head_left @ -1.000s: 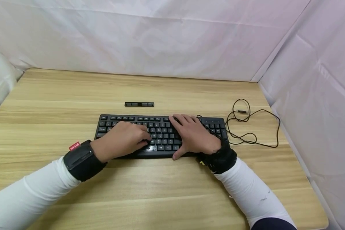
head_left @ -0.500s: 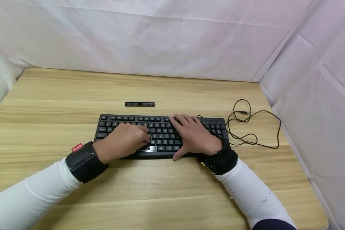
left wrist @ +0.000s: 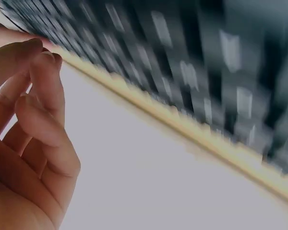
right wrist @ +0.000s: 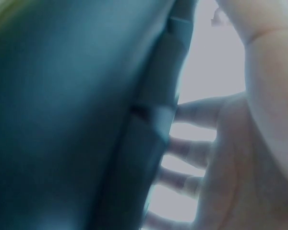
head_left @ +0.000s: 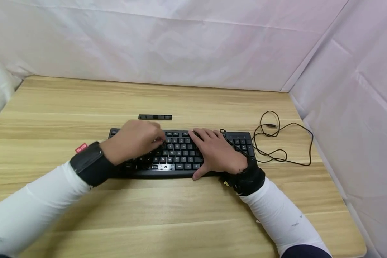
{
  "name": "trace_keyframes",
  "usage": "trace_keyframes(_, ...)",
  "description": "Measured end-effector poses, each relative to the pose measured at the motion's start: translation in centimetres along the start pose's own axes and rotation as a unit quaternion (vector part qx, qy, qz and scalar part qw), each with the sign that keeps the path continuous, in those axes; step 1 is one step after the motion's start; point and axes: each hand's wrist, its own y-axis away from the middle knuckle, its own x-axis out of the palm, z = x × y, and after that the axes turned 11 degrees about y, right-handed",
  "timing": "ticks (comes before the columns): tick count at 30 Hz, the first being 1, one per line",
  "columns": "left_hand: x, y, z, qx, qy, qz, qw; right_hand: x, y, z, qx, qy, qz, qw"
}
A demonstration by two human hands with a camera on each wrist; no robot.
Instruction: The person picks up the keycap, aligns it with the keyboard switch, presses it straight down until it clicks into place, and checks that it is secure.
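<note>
A black keyboard (head_left: pixel 177 175) lies on the table, with shiny strip-like bare slot (head_left: pixel 161 167) where the space bar normally sits. Over its left half, in the head view, hovers my left hand (head_left: pixel 135 138), palm turned inward, hiding many keys. The left wrist view shows the thumb and index fingertips of this left hand (left wrist: pixel 38 139) meeting, other fingers curled; no object shows between them. My right hand (head_left: pixel 214 150) rests spread over the keyboard's right part, thumb at the near edge. In the right wrist view, the right hand's fingers (right wrist: pixel 189 148) reach behind the keyboard edge (right wrist: pixel 144 139).
A thin black bar (head_left: pixel 155 117) lies behind the keyboard on the wooden table (head_left: pixel 180 215). To the right, a loose black cable (head_left: pixel 278 159) lies looped, its plug (head_left: pixel 271 125) inside a coil. White cloth walls (head_left: pixel 180 43) stand at the back and sides.
My left hand has risen from the space bar row and moved toward the keyboard's far edge, uncovering the slot and lower keys. The right hand stays in place.
</note>
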Motion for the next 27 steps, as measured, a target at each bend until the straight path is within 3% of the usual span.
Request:
trace_keyframes(3, -0.7, -1.3, 1.5, -0.018, -0.032, -0.005, 0.9993, 0.0, 0.0, 0.0, 0.002, 0.001, 0.000, 1.000)
trace_keyframes(8, -1.1, -3.6, 4.0, -0.076, -0.038, 0.031, 0.9959, 0.1, -0.1, 0.0, 0.000, -0.001, 0.009, 1.000)
trace_keyframes(13, -1.2, -5.4, 5.7, -0.091, -0.047, 0.053, 0.9933, 0.2, -0.2, 0.2, 0.005, 0.003, 0.004, 1.000)
trace_keyframes(19, -0.7, -6.1, 6.6, -0.104, -0.041, 0.106, 0.9880, 0.0, -0.4, 0.6, -0.001, 0.002, 0.002, 1.000)
trace_keyframes(27, -0.5, -6.2, 6.4, -0.110, -0.018, 0.117, 0.9868, -0.3, -0.4, 0.8, 0.000, 0.006, 0.007, 1.000)
